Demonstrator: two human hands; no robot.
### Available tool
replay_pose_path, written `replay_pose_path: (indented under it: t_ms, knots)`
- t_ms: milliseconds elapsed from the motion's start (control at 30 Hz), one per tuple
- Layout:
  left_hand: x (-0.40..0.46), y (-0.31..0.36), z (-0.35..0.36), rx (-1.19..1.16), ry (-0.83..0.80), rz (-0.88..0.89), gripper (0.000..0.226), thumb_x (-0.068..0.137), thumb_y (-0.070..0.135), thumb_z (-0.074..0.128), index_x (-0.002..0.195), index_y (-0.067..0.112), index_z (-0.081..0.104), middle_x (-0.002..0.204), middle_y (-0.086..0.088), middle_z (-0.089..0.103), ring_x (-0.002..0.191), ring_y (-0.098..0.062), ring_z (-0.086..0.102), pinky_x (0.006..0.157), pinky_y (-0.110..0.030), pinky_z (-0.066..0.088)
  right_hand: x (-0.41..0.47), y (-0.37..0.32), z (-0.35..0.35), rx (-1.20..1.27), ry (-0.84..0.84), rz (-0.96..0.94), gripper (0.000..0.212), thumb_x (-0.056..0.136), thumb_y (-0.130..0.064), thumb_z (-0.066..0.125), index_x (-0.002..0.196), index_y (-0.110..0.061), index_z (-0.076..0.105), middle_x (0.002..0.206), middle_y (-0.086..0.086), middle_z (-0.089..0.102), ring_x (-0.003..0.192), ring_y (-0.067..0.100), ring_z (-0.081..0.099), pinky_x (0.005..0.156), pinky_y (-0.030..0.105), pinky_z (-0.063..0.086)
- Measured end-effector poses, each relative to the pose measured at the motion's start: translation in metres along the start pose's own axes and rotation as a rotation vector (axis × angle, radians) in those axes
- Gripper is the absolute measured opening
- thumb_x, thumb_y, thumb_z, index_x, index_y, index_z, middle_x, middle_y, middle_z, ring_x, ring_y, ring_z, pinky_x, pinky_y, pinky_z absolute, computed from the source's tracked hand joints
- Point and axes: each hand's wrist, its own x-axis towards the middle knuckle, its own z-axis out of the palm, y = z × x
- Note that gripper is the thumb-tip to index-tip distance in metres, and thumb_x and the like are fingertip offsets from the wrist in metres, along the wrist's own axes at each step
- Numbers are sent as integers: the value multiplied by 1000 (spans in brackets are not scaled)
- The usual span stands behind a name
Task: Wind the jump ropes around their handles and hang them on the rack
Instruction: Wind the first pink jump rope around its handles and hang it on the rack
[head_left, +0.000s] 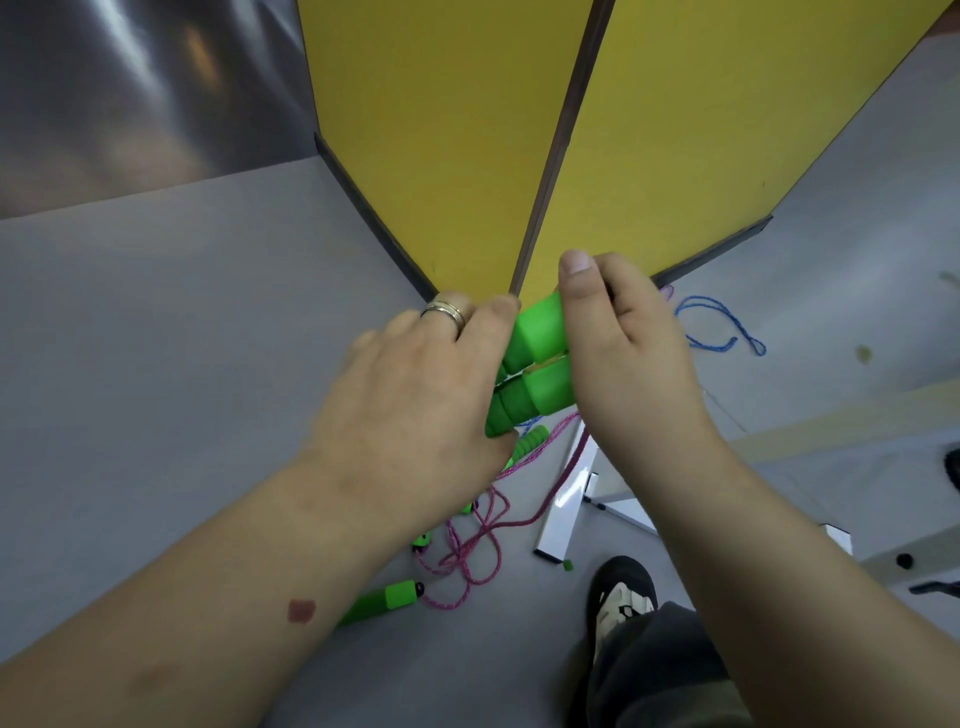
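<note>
Green foam handles (535, 364), light and squashy (best grasped mid-barrel), are being squeezed together by the left hand (415, 410) and right hand (623, 348), both curled around them.

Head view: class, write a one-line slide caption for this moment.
Left hand and right hand hold two bright green foam handles together above a pink braided rope on the grey floor.

Two handles (530, 364) side by side between left hand (415, 395) and right hand (623, 353), above the floor (156, 364). Below them a loose rope (478, 540) and another handle (384, 597) on floor; shoe (621, 597) to the right; panels (467, 130) behind.
</note>
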Motion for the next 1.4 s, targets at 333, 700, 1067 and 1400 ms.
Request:
replay_pose_path:
  t_ms: [333,700,1067,1400]
  knots:
    - [-11,4,11,169,140,-1,83,66,51,76,141,29,49,112,2,59,95,-29,56,76,-41,40,-4,4,8,30,35,143,46,102,-51,46,72,-15,41,63,-7,38,58,11,40,58,32,36]
    - [-6,2,10,32,92,-33,50,67,54,63,107,31,45,77,10,43,70,-23,44,56,-33,36,-2,1,7,28,19,103,63,100,-60,37,90,1,49,74,16,49,67,28,51,63,42,46]
    - [-5,-1,0,45,34,-75,50,66,57,56,110,37,45,72,11,36,69,-20,43,54,-31,31,0,2,0,0,-18,89,61,105,-52,35,89,4,54,68,6,48,61,11,46,53,26,38]
    - [-4,-5,-7,35,-22,-63,41,69,55,60,95,38,33,71,10,39,67,-22,44,52,-31,31,-6,-1,-5,-59,-281,-40,38,105,-47,41,93,-19,63,90,12,62,82,23,59,69,36,48]
